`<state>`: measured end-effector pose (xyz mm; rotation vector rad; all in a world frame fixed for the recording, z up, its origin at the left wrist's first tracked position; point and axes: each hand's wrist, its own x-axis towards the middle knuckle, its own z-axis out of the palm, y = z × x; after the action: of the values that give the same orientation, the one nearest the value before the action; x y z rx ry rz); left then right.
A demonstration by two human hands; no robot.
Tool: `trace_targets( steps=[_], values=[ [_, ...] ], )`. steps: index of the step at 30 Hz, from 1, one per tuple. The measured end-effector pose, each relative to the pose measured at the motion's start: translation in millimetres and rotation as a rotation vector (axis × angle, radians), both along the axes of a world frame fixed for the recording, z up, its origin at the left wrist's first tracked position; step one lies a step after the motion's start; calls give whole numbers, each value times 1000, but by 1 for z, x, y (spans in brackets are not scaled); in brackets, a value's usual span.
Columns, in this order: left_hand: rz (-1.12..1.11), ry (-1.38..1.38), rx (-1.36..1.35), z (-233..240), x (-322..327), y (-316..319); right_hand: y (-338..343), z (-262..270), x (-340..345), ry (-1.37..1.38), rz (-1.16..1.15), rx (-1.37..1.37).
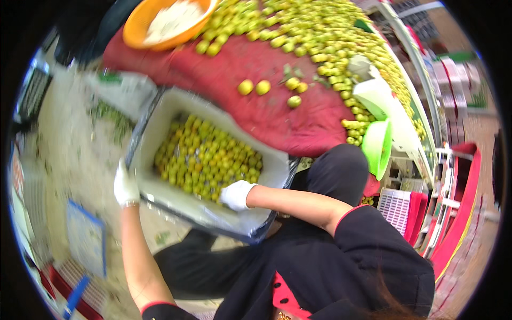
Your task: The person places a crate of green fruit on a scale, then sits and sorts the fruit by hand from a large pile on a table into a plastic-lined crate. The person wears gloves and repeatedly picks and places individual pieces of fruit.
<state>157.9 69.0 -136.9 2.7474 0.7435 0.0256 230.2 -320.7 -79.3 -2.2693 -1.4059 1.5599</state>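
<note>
A lined crate (264, 154) stands before me, its pale liner spread over dark edges, with many small yellow-green round fruits (204, 156) in its bottom. My left hand (126, 184), in a white glove, is at the crate's left rim; its fingers are blurred, so its hold is unclear. My right hand (237, 195), also gloved in white, reaches down inside the near right part, at the edge of the fruit. Its fingertips are hidden among the fruit and liner. Beyond the crate, a few loose fruits (263, 87) lie on a red cloth (208, 72).
A large heap of fruit (312, 24) covers the far side of the cloth. An orange basin (134, 30) with white contents stands at upper left, a green basket (377, 150) at right. A blue-edged board (86, 238) lies on the floor at left.
</note>
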Motion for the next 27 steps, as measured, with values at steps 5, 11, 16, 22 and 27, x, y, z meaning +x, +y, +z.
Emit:
trace_targets(
  steps=[5,11,16,22,27],
  values=[
    [84,108,-81,14,9,-3,-46,147,116,-355,-667,701],
    [-31,172,349,110,67,-58,-267,181,246,-1187,-1025,758],
    [-492,-463,107,123,189,-211,-547,168,330,-1528,-1628,198],
    [-533,-413,434,101,285,-319,-778,137,334,-1423,-1755,-458],
    [-598,-349,472,91,276,-313,-840,133,374,-1200,-1853,-620]
  ],
)
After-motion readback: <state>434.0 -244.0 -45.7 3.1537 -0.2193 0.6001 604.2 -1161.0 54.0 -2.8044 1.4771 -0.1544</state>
